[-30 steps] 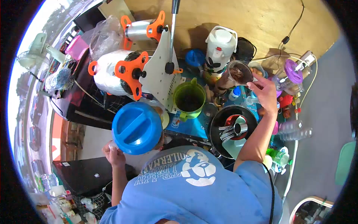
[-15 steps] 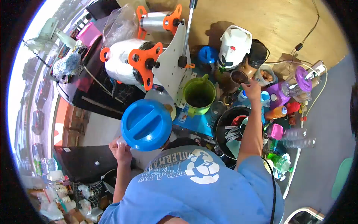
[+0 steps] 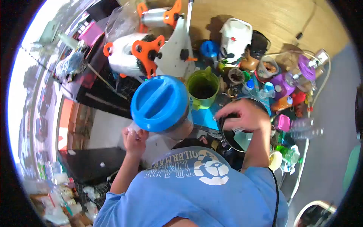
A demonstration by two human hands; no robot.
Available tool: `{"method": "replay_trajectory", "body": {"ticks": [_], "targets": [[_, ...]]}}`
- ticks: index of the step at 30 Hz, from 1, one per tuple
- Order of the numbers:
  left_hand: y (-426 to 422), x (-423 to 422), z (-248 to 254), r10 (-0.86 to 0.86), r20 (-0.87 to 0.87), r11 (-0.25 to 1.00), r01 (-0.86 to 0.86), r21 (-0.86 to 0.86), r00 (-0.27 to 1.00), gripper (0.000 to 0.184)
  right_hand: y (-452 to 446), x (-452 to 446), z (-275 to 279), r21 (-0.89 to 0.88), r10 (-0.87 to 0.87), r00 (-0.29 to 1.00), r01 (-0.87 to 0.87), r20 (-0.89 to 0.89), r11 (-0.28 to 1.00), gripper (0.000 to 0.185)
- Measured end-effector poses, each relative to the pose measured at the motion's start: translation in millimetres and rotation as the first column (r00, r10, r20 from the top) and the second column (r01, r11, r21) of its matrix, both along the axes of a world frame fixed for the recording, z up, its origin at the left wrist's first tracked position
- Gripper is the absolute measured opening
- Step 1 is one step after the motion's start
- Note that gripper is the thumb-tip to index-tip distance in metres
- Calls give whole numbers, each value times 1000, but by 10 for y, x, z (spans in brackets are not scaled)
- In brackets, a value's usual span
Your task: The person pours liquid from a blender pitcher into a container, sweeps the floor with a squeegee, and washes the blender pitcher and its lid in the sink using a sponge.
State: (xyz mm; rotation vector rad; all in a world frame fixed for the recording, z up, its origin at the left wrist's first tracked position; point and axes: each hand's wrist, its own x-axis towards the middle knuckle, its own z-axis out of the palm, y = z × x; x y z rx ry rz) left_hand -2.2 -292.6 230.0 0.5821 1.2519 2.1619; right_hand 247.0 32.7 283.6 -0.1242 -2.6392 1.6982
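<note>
My left hand (image 3: pixel 135 142) is closed in a pinch beside a clear jar with a blue lid (image 3: pixel 160 103); a small whitish bit shows at the fingertips, too unclear to name. Blurred by motion, my right hand (image 3: pixel 247 115) has its fingers apart above a black basin (image 3: pixel 230 140) and hides part of it. Utensils and a pale green piece (image 3: pixel 242 140) show in the basin. Behind it stands a cup with dark brown contents (image 3: pixel 236 76). A green pitcher (image 3: pixel 203 89) is between the jar and the basin.
A sealing machine with orange roll holders (image 3: pixel 147 55) stands at the back left. Along the wall are a white flask (image 3: pixel 235 39) and a tub of brown items (image 3: pixel 268 68). Bottles, including an orange one (image 3: pixel 282 103), are at the right. A black box (image 3: pixel 92 162) lies lower left.
My right hand has let go of the dark brown cup and come back over the basin, fingers spread. The blue-lidded jar appears further right and higher in view, its clear side now showing.
</note>
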Motion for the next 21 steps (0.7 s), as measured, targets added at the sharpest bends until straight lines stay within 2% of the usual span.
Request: {"method": "replay_trajectory", "body": {"ticks": [1, 2, 3, 4, 5, 6, 7, 8, 9, 11, 12, 13, 15, 16, 17, 19, 21], "targets": [[77, 82, 11, -39, -6, 999, 39, 10, 999, 29, -249, -1, 91, -53, 204, 977, -207, -59, 977, 47], [128, 168, 35, -109, -12, 992, 108, -60, 994, 29, -534, -7, 113, -130, 289, 950, -304, -120, 944, 59], [190, 259, 72, -181, -17, 975, 177, -132, 983, 30, -792, -2, 159, -126, 295, 943, -315, -152, 941, 70], [262, 406, 187, -266, -98, 947, 241, -214, 959, 29, -1061, 19, 81, -103, 168, 949, -201, -265, 974, 75], [310, 565, 276, -355, -172, 908, 295, -299, 919, 28, -1298, 61, 70, -97, 125, 955, -155, -268, 983, 75], [320, 670, 236, -434, -299, 889, 350, -294, 850, 24, -1524, 104, 60, -119, -47, 968, 17, -247, 993, 75], [334, 813, 303, -503, -400, 853, 366, -374, 766, 24, -1702, 167, 59, -141, -219, 950, 191, -222, 971, 75], [378, 936, 446, -509, -583, 859, 335, -386, 633, 18, -1872, 300, 257, -196, -352, 931, 330, -93, 924, 67], [428, 1062, 575, -488, -735, 872, 303, -385, 470, 13, -2068, 361, 247, -280, -538, 840, 501, -71, 819, 54], [380, 1370, 630, -550, -808, 829, 249, -500, 209, 10, -2413, 514, 111, -491, -763, 638, 701, 107, 517, 44], [327, 1528, 529, -508, -839, 842, 318, -435, 198, 15, -2586, 566, -53, -431, -854, 520, 773, 12, 465, 39], [254, 1630, 487, -519, -850, 819, 335, -466, 87, 25, -2766, 655, -115, -390, -909, 416, 839, 12, 379, 38], [102, 1907, 439, -457, -889, 825, 366, -430, -14, 28, -3079, 895, -244, -460, -952, 285, 864, 113, 204, 38], [21, 2048, 422, -431, -899, 817, 387, -427, -81, 27, -3240, 975, -252, -518, -979, 196, 843, 49, 143, 37], [-52, 2171, 418, -438, -895, 801, 416, -431, -85, 27, -3378, 1075, -265, -511, -984, 166, 852, 62, 111, 37], [-220, 2422, 445, -484, -829, 701, 444, -558, -278, 31, -3670, 1286, -338, -718, -995, -42, 689, 94, -97, 35], [-343, 2672, 503, -465, -830, 670, 490, -558, -309, 35, -3887, 1536, -454, -758, -977, -176, 619, 122, -206, 30]]}}
